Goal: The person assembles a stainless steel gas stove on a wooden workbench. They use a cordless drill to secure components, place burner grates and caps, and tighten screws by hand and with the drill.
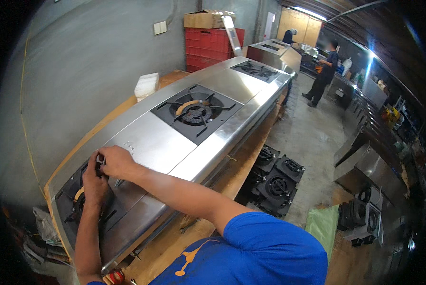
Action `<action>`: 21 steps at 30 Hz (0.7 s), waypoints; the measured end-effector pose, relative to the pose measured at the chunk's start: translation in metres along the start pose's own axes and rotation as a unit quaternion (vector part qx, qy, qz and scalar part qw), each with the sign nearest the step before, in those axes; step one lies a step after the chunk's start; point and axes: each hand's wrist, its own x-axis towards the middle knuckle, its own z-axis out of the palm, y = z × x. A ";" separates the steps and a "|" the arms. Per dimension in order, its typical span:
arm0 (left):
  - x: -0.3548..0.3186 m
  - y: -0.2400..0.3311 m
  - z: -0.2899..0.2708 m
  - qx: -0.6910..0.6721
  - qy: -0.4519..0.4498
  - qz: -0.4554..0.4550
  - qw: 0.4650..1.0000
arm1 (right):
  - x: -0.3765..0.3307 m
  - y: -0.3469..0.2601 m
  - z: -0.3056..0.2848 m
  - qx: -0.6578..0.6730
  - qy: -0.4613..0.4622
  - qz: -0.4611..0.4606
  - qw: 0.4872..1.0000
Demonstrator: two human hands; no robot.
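Both my hands meet over the near left end of a long stainless-steel stove [146, 164]. My left hand [94, 185] and my right hand [117, 160] are closed together, fingers pinched around something small and dark that I cannot make out. Below them lies the nearest black burner [75, 202], partly covered by my left hand and forearm. A thin metal piece [119, 182] shows just under my right wrist. Farther along the steel top sit a middle burner [196, 114] with a black grate and another burner [255, 71] at the far end.
A white block-shaped container [147, 85] stands behind the stove, near red crates [208, 45] topped by a cardboard box [208, 20]. Several black burners [275, 183] lie on the floor at right, beyond the wooden bench edge [232, 183]. A person [324, 71] stands in the aisle.
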 end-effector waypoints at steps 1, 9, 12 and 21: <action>0.001 0.001 0.001 0.006 0.022 0.053 0.998 | -0.001 -0.001 -0.002 0.008 0.009 0.000 1.000; -0.009 0.005 0.007 -0.087 -0.060 -0.019 0.994 | -0.023 0.021 -0.034 0.124 0.116 -0.096 0.981; -0.017 0.009 0.011 -0.082 -0.101 0.005 0.991 | -0.031 0.065 -0.082 0.077 0.186 -0.101 0.974; -0.010 0.007 0.016 -0.022 -0.157 0.058 0.986 | -0.125 0.217 -0.262 -0.190 0.329 0.076 0.922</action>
